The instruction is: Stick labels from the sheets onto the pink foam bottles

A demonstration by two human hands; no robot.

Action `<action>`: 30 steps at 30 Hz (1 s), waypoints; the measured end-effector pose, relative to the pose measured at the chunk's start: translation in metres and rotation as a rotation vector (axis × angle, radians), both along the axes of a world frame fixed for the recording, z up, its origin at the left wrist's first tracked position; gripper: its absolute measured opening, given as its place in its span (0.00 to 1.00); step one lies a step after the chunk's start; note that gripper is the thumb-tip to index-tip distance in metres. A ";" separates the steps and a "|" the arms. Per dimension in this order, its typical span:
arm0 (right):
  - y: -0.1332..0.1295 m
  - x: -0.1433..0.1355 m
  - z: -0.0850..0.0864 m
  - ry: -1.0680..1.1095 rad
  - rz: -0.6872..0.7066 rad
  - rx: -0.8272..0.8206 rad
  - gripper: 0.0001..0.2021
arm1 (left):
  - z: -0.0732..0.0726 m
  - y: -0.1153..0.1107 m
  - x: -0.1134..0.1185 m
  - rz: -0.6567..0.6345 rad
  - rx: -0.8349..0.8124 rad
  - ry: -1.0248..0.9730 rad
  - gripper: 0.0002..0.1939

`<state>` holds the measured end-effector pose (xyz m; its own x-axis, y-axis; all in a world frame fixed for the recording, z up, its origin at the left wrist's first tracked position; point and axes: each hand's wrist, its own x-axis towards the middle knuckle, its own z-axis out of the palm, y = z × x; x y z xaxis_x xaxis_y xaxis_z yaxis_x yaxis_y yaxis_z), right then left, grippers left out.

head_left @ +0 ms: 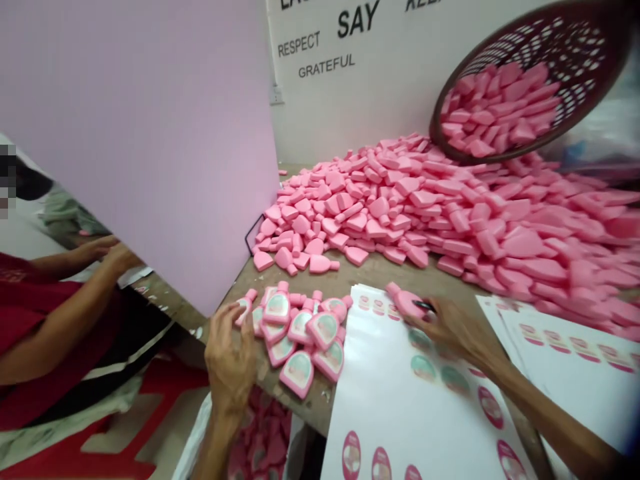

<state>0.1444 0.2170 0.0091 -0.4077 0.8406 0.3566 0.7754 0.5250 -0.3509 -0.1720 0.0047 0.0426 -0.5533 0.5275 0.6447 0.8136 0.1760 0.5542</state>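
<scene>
left hand (231, 353) half-closed on labelled bottle (249, 297) by table edge (316, 410), right hand (447, 330) gripping plain bottle (406, 301) above sheet (400, 407)

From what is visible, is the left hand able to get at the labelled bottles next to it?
Yes, most likely: the left hand is right beside the labelled bottles, its fingers at the pile's edge, and nothing seems to block the way.

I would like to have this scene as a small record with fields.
left hand: fingers at a labelled pink bottle
right hand: holds a dark slim object, at another pink bottle over the sticker sheet
labelled bottles: clustered on the table, between the hands
bottle pile: behind, no labels visible
basket: tilted, pink bottles inside
co-worker: at left, partly behind the panel
</scene>
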 end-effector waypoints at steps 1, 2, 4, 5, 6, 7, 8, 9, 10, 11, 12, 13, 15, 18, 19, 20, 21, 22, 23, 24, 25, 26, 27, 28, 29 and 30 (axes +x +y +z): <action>-0.008 0.009 -0.008 -0.077 -0.006 -0.029 0.20 | -0.005 -0.004 -0.013 0.005 -0.040 -0.025 0.13; -0.014 0.015 -0.016 -0.145 -0.034 0.005 0.20 | -0.009 -0.007 -0.026 0.003 -0.075 -0.055 0.14; -0.020 0.021 -0.032 -0.280 -0.104 0.102 0.20 | -0.017 -0.009 -0.049 -0.036 -0.152 -0.118 0.16; -0.021 0.022 -0.038 -0.320 -0.138 0.149 0.20 | -0.020 -0.009 -0.059 -0.057 -0.182 -0.137 0.17; -0.021 0.023 -0.043 -0.349 -0.155 0.171 0.21 | -0.022 -0.008 -0.068 -0.083 -0.211 -0.150 0.18; -0.020 0.024 -0.048 -0.364 -0.166 0.177 0.22 | -0.023 -0.006 -0.076 -0.110 -0.235 -0.160 0.19; -0.019 0.027 -0.051 -0.369 -0.163 0.173 0.23 | -0.025 -0.004 -0.082 -0.140 -0.254 -0.169 0.20; -0.018 0.031 -0.053 -0.364 -0.143 0.161 0.24 | -0.026 -0.002 -0.087 -0.172 -0.273 -0.183 0.20; -0.017 0.036 -0.054 -0.358 -0.118 0.141 0.24 | -0.028 0.001 -0.092 -0.205 -0.289 -0.201 0.21; -0.018 0.041 -0.052 -0.355 -0.103 0.114 0.23 | -0.030 0.003 -0.096 -0.237 -0.304 -0.222 0.22; -0.020 0.045 -0.050 -0.354 -0.114 0.095 0.23 | -0.032 0.006 -0.100 -0.266 -0.319 -0.246 0.23; -0.024 0.048 -0.045 -0.349 -0.147 0.094 0.23 | -0.035 0.010 -0.104 -0.294 -0.333 -0.272 0.24; -0.039 0.044 -0.035 -0.293 -0.178 0.141 0.24 | -0.039 0.018 -0.110 -0.351 -0.362 -0.324 0.26; -0.065 0.013 -0.024 -0.136 0.114 0.111 0.33 | -0.041 0.032 -0.117 -0.444 -0.387 -0.393 0.28; -0.072 -0.001 -0.024 -0.100 0.220 0.063 0.38 | -0.041 0.036 -0.118 -0.474 -0.390 -0.416 0.28; -0.078 -0.016 -0.026 -0.074 0.283 0.033 0.43 | -0.041 0.040 -0.118 -0.503 -0.390 -0.440 0.27; -0.082 -0.031 -0.029 -0.069 0.318 0.006 0.48 | -0.041 0.044 -0.118 -0.530 -0.388 -0.466 0.27; -0.085 -0.044 -0.034 -0.066 0.328 -0.007 0.51 | -0.041 0.047 -0.119 -0.556 -0.383 -0.496 0.27; -0.087 -0.056 -0.038 -0.069 0.338 -0.016 0.54 | -0.042 0.049 -0.119 -0.580 -0.378 -0.530 0.27; -0.089 -0.065 -0.042 -0.073 0.353 -0.029 0.55 | -0.043 0.051 -0.120 -0.601 -0.371 -0.569 0.28; -0.092 -0.073 -0.045 -0.072 0.365 -0.040 0.55 | -0.044 0.053 -0.122 -0.619 -0.364 -0.612 0.30; -0.096 -0.078 -0.046 -0.066 0.369 -0.043 0.55 | -0.046 0.056 -0.125 -0.632 -0.354 -0.655 0.31; -0.100 -0.082 -0.046 -0.061 0.370 -0.041 0.54 | -0.047 0.059 -0.128 -0.641 -0.340 -0.697 0.32; -0.106 -0.084 -0.046 -0.058 0.365 -0.037 0.54 | -0.048 0.062 -0.132 -0.648 -0.324 -0.733 0.33; -0.112 -0.086 -0.045 -0.054 0.353 -0.032 0.54 | -0.049 0.067 -0.135 -0.654 -0.307 -0.763 0.33; -0.119 -0.087 -0.044 -0.048 0.333 -0.028 0.54 | -0.050 0.072 -0.139 -0.663 -0.294 -0.789 0.32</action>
